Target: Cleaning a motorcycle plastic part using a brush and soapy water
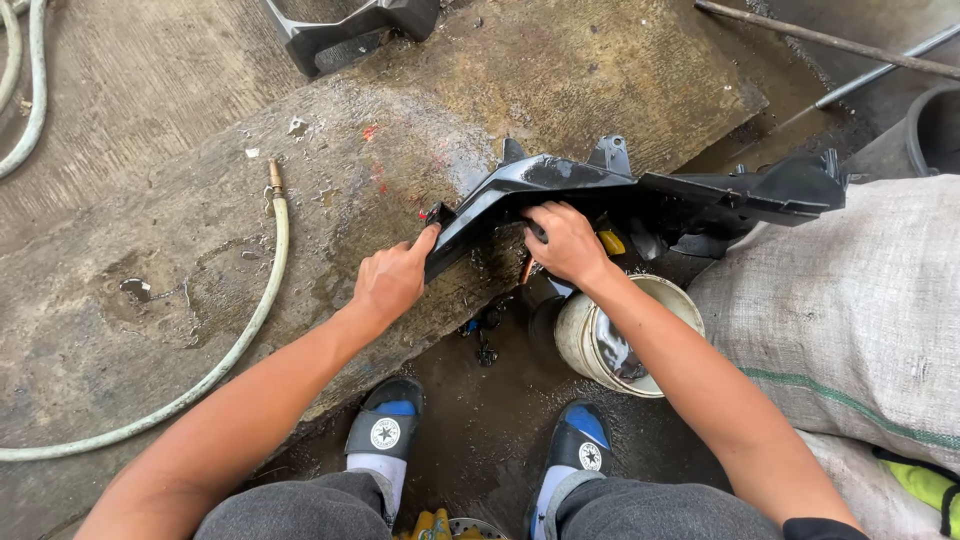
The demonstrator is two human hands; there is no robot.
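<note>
Nearest the camera, two knees in grey trousers and two dark slip-on shoes (385,425) with blue insoles stand on wet, dirty ground. Just beyond the right shoe sits a dented pale bucket (612,340), tilted, with dark liquid inside. To the right lies a large woven sack (850,310) with a green stripe. Both forearms reach forward to a long black plastic panel (640,195), glossy and wet, angular in shape, with raised mounting tabs along its upper edge and scuffed grey patches on top. It rests across the edge of a worn concrete slab (300,200) and stretches rightward over the bucket toward the sack. The left hand (392,280) is closed around the panel's pointed left tip, thumb up against its edge. The right hand (565,242) is pressed on the panel's middle, fingers curled over and under its lower rim, clamped on it. A small yellow piece shows just right of that hand beneath the panel. On the slab to the left a pale hose (262,300) with a brass end curves away. Farther off lie another black part (350,30) and a thin metal rod (820,40).
</note>
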